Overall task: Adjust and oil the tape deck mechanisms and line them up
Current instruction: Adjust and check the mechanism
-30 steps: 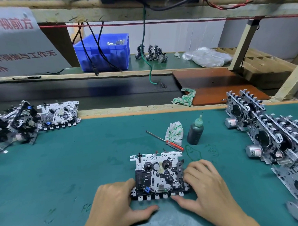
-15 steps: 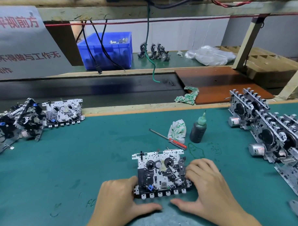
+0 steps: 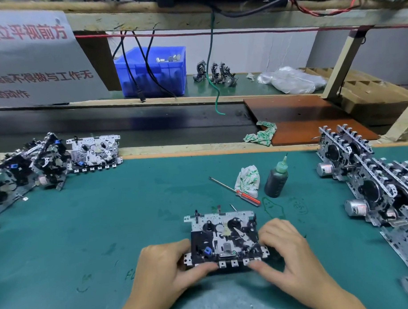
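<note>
Both my hands grip the tape deck mechanism [image 3: 224,240] lying flat on the desk [image 3: 108,215]: left hand [image 3: 166,269] and right hand [image 3: 292,257] at its ends, long axis running left-right between them.

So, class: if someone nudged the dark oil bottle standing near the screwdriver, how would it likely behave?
The oil bottle stands upright, tall for its base, with a thin nozzle on top, so a sideways push would probably tip it. It looks round, so once down it would likely roll on the green mat. The screwdriver and crumpled cloth beside it might stop it.
</note>
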Motion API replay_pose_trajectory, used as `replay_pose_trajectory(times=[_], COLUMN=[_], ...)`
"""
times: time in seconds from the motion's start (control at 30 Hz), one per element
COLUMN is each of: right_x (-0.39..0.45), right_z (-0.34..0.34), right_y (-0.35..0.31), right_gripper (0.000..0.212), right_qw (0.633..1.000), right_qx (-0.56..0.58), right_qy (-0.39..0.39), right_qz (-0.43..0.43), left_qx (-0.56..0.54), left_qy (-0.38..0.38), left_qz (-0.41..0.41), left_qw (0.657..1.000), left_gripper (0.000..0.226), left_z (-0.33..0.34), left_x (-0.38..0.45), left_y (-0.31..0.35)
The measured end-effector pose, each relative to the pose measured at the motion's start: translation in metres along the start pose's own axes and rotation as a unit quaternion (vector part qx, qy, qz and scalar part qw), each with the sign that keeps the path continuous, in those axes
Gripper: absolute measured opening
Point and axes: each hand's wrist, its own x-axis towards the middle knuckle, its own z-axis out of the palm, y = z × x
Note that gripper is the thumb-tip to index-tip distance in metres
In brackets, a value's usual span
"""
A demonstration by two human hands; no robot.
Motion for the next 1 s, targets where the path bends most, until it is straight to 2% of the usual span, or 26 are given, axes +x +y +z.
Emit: replay_pose_trajectory(times=[0.07, 0.17, 0.23, 0.3, 0.47, 0.53, 0.6, 0.67, 0.73, 0.77, 0.83, 0.9, 1.0], right_x=[0.004, 0.013, 0.020, 0.026, 0.041, 0.043, 0.041, 0.036, 0.034, 0.034, 0.037, 0.041, 0.045], right_z=[-0.004, -0.007, -0.007, -0.006, -0.006, -0.008, -0.009, -0.011, -0.011, -0.008, -0.001, 0.002, 0.001], right_y=[-0.007, -0.018, -0.021, -0.021, -0.017, -0.015, -0.011, -0.005, -0.004, -0.005, -0.005, -0.007, -0.005], right_gripper=[0.033, 0.051, 0.060, 0.067, 0.070, 0.075, 0.075, 0.063, 0.041, 0.040, 0.038, 0.031, 0.030], right_qw=[0.988, 0.938, 0.925, 0.930, 0.939, 0.949, 0.960, 0.969, 0.969, 0.964, 0.955, 0.948, 0.935], right_qx=[0.129, 0.253, 0.247, 0.216, 0.166, 0.108, 0.006, 0.013, 0.125, 0.174, 0.232, 0.263, 0.294], right_qy=[0.019, 0.026, 0.013, 0.008, -0.001, -0.008, -0.008, -0.003, -0.051, -0.073, -0.053, -0.015, -0.020], right_qz=[0.083, 0.237, 0.288, 0.299, 0.302, 0.297, 0.281, 0.246, 0.205, 0.190, 0.177, 0.180, 0.196], left_qx=[-0.039, -0.081, -0.116, -0.117, -0.075, -0.007, 0.097, 0.126, 0.032, -0.033, -0.122, -0.136, -0.111], left_qy=[0.033, 0.051, 0.046, 0.035, -0.013, -0.023, -0.012, 0.034, 0.075, 0.068, 0.027, 0.004, 0.015], left_qz=[-0.004, -0.043, -0.116, -0.161, -0.200, -0.208, -0.193, -0.159, -0.095, -0.061, -0.010, 0.026, 0.062], left_qw=[0.999, 0.994, 0.985, 0.979, 0.977, 0.978, 0.976, 0.979, 0.992, 0.995, 0.992, 0.990, 0.992], left_gripper=[0.070, 0.073, 0.070, 0.064, 0.077, 0.077, 0.076, 0.068, 0.045, 0.038, 0.033, 0.031, 0.028], left_z=[-0.001, -0.002, -0.002, 0.000, -0.001, -0.004, -0.008, -0.014, -0.017, -0.018, -0.015, -0.011, -0.001], left_x=[0.001, 0.005, 0.012, 0.020, 0.040, 0.044, 0.045, 0.046, 0.049, 0.052, 0.060, 0.066, 0.069], left_y=[0.002, 0.007, 0.010, 0.010, 0.003, 0.006, 0.009, 0.012, 0.013, 0.014, 0.019, 0.026, 0.032])
